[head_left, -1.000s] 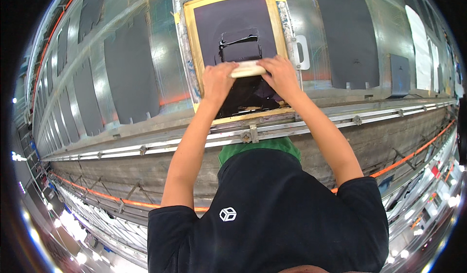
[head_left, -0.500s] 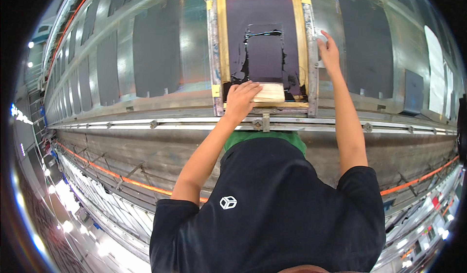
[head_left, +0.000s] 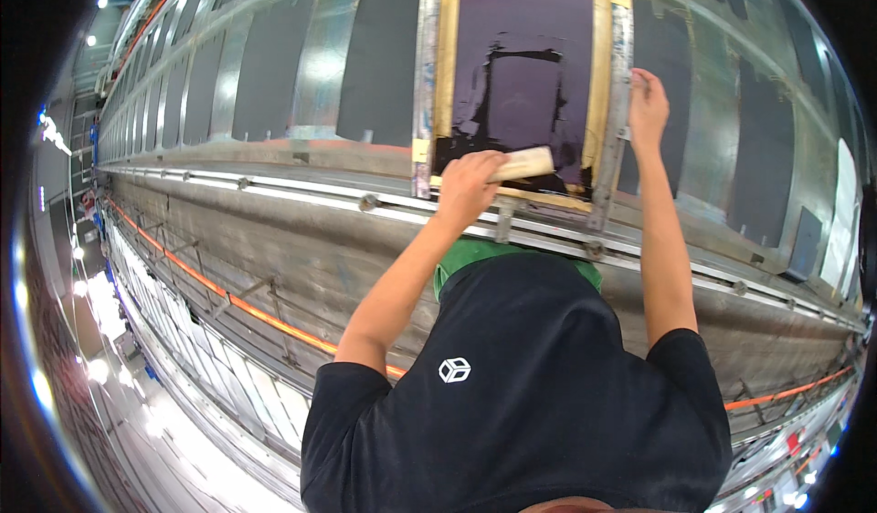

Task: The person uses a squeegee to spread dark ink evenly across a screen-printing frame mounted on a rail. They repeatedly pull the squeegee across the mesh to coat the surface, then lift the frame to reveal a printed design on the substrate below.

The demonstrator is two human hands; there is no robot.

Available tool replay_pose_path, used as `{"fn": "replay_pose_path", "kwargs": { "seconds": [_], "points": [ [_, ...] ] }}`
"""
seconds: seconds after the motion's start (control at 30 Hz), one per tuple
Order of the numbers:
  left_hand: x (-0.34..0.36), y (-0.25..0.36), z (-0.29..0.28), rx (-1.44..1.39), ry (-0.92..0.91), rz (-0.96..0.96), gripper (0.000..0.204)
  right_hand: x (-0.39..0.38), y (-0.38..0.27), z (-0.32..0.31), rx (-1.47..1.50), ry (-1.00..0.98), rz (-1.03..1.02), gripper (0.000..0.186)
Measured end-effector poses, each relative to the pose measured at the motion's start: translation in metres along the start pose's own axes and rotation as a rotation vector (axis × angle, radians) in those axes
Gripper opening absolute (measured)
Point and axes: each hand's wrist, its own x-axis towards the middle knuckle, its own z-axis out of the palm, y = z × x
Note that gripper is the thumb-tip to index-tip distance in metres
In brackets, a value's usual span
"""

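Observation:
A screen-printing frame (head_left: 621, 33), metal outside with yellow tape along its inner border, lies on the long table in front of me. Dark ink smears its purple-grey mesh (head_left: 525, 97), thickest near the front edge and around a rectangular patch. My left hand (head_left: 469, 184) is closed on the left end of a pale wooden squeegee (head_left: 525, 163), which rests tilted at the near end of the mesh; its blade is hidden. At the frame's right side rail, my right hand (head_left: 649, 106) has its fingers curled against the metal edge, and they cover the exact spot gripped.
Dark grey panels (head_left: 379, 65) lie in a row along the shiny table, with more panels (head_left: 763, 148) to the right. A metal rail (head_left: 320, 191) with bolts follows the near edge. White sheets (head_left: 839, 225) lie far right. Behind me stretches an orange bar (head_left: 265, 317).
The frame has shifted left along the table with both hands, so another panel shows to its right. The squeegee has turned from level to slanted. My view has also turned.

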Motion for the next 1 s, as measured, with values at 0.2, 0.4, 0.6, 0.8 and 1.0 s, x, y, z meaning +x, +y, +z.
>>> {"fn": "replay_pose_path", "kwargs": {
  "seconds": [0.2, 0.4, 0.6, 0.8, 1.0],
  "points": [
    [-0.008, -0.132, -0.106, -0.228, -0.255, -0.346, 0.031, -0.059, -0.07, 0.141, 0.116, -0.036, 0.075, 0.027],
    [0.041, -0.222, -0.142, -0.194, -0.865, -0.31, 0.041, -0.082, -0.091, 0.193, 0.118, 0.006, 0.077, 0.026],
    [0.107, -0.261, -0.16, -0.365, -1.016, -0.462, 0.043, -0.084, -0.089, 0.199, -0.081, -0.077, 0.203, 0.029],
    [0.12, -0.251, -0.156, -0.091, -0.314, -0.182, 0.029, -0.079, -0.14, 0.183, -0.628, -0.074, -0.446, 0.042],
    [0.117, -0.255, -0.117, 0.032, -0.012, 0.135, 0.028, -0.093, -0.198, 0.219, -0.473, -0.437, -0.583, 0.046]
  ]
}}
